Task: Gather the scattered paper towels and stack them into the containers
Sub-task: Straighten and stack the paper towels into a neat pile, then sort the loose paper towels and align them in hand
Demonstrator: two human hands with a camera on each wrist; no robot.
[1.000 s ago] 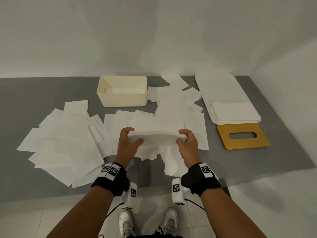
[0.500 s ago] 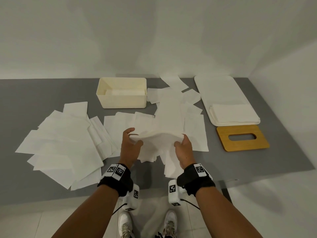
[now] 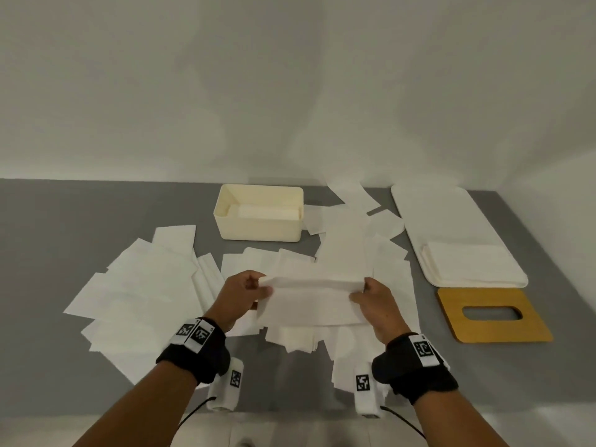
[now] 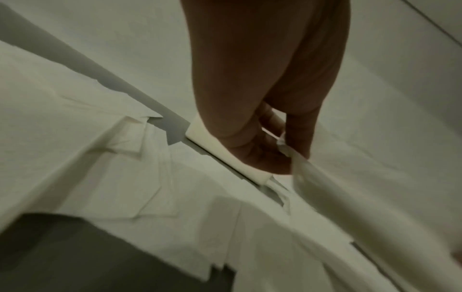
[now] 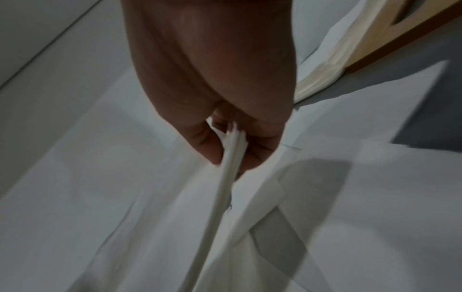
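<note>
Both hands hold one bundle of white paper towels (image 3: 311,301) above the grey table, its face tipped toward me. My left hand (image 3: 248,293) pinches the bundle's left end (image 4: 295,158) between thumb and curled fingers. My right hand (image 3: 371,298) pinches the right end (image 5: 232,150) the same way. Loose paper towels (image 3: 135,291) lie scattered to the left and under and behind the bundle. A cream box (image 3: 259,212) with a low stack of towels inside stands behind. A long white tray (image 3: 458,227) at the right holds a folded stack at its near end.
A wooden lid with an oval slot (image 3: 493,314) lies on the table in front of the tray. White walls close the back and right side. Bare grey tabletop (image 3: 48,237) shows at the far left and along the near edge.
The bundle has tilted from lying flat to its face turned up toward me. Both hands stay on its ends, now slightly further apart.
</note>
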